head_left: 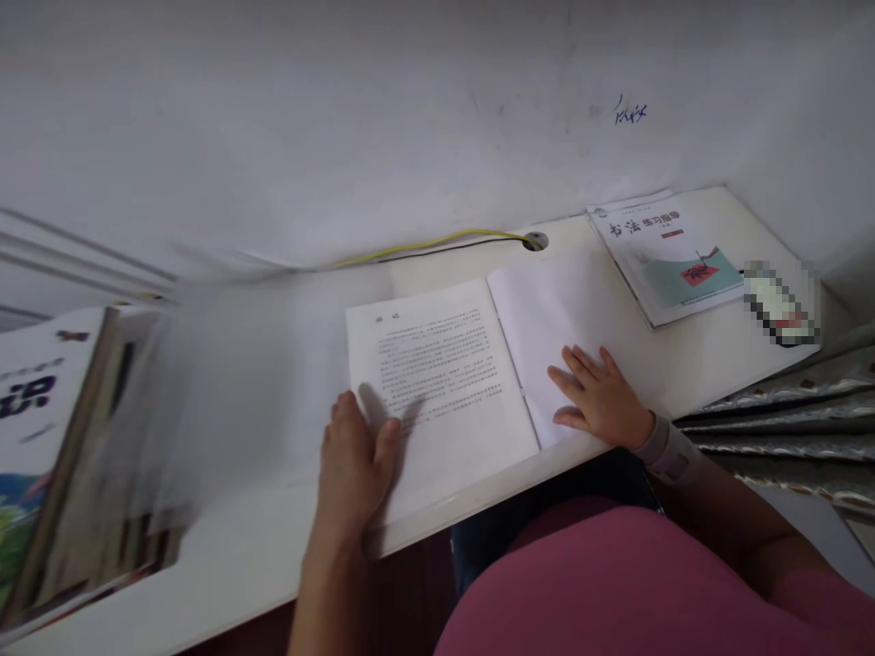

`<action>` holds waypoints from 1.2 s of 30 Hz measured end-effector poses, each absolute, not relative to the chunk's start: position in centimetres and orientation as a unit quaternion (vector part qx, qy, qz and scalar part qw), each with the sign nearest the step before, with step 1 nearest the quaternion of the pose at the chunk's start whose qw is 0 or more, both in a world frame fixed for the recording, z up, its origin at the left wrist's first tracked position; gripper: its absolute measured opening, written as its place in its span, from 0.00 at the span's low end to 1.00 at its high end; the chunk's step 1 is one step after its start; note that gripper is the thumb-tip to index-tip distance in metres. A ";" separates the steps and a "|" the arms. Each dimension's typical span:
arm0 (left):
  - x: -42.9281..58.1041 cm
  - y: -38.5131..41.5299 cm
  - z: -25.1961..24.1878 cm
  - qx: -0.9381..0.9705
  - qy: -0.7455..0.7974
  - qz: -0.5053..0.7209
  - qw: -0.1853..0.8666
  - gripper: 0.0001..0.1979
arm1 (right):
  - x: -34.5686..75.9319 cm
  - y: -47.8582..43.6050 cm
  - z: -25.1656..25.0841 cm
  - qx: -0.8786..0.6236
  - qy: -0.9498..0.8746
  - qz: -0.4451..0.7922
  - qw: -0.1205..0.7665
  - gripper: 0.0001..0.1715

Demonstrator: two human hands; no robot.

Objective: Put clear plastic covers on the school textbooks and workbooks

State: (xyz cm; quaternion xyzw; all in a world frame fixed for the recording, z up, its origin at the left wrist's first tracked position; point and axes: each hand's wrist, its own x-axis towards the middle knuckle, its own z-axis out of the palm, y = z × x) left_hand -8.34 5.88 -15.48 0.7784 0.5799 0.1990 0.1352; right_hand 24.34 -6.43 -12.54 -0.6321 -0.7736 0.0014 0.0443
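An open book [437,374] lies on the white desk, printed text on its left page and a blank right page [547,337]. My right hand [602,396], with a band on the wrist, rests on the blank page with its fingers spread. At the book's left edge is my left hand [355,460], its thumb held apart over the printed page and casting a shadow. The other fingers of that hand are close together along the page edge; their tips are partly turned away from view.
A booklet with a teal and white cover [684,260] lies at the right, beside a pixelated object [783,305]. Yellow and black cables run into a desk hole [535,240]. Stacked books [47,437] stand at the left; a curtain [786,410] hangs at the right.
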 end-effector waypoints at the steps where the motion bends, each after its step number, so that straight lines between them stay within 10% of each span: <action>1: -8.2 5.8 -15.2 0.771 0.587 0.203 0.143 0.38 | 24.3 -6.4 -12.4 -0.631 -0.774 0.002 0.044 0.37; 9: -6.7 2.9 -12.6 0.636 0.666 0.338 0.193 0.23 | 20.1 -5.9 -10.7 -0.588 -0.802 0.005 0.103 0.30; 21: -10.3 1.5 -10.3 0.452 0.650 0.362 0.492 0.34 | 17.1 -5.9 -13.3 -0.561 -0.821 0.000 0.103 0.35; 36: -5.5 1.6 -3.3 0.625 0.595 0.299 0.406 0.17 | 16.8 -5.7 -12.7 -0.565 -0.814 0.026 0.133 0.31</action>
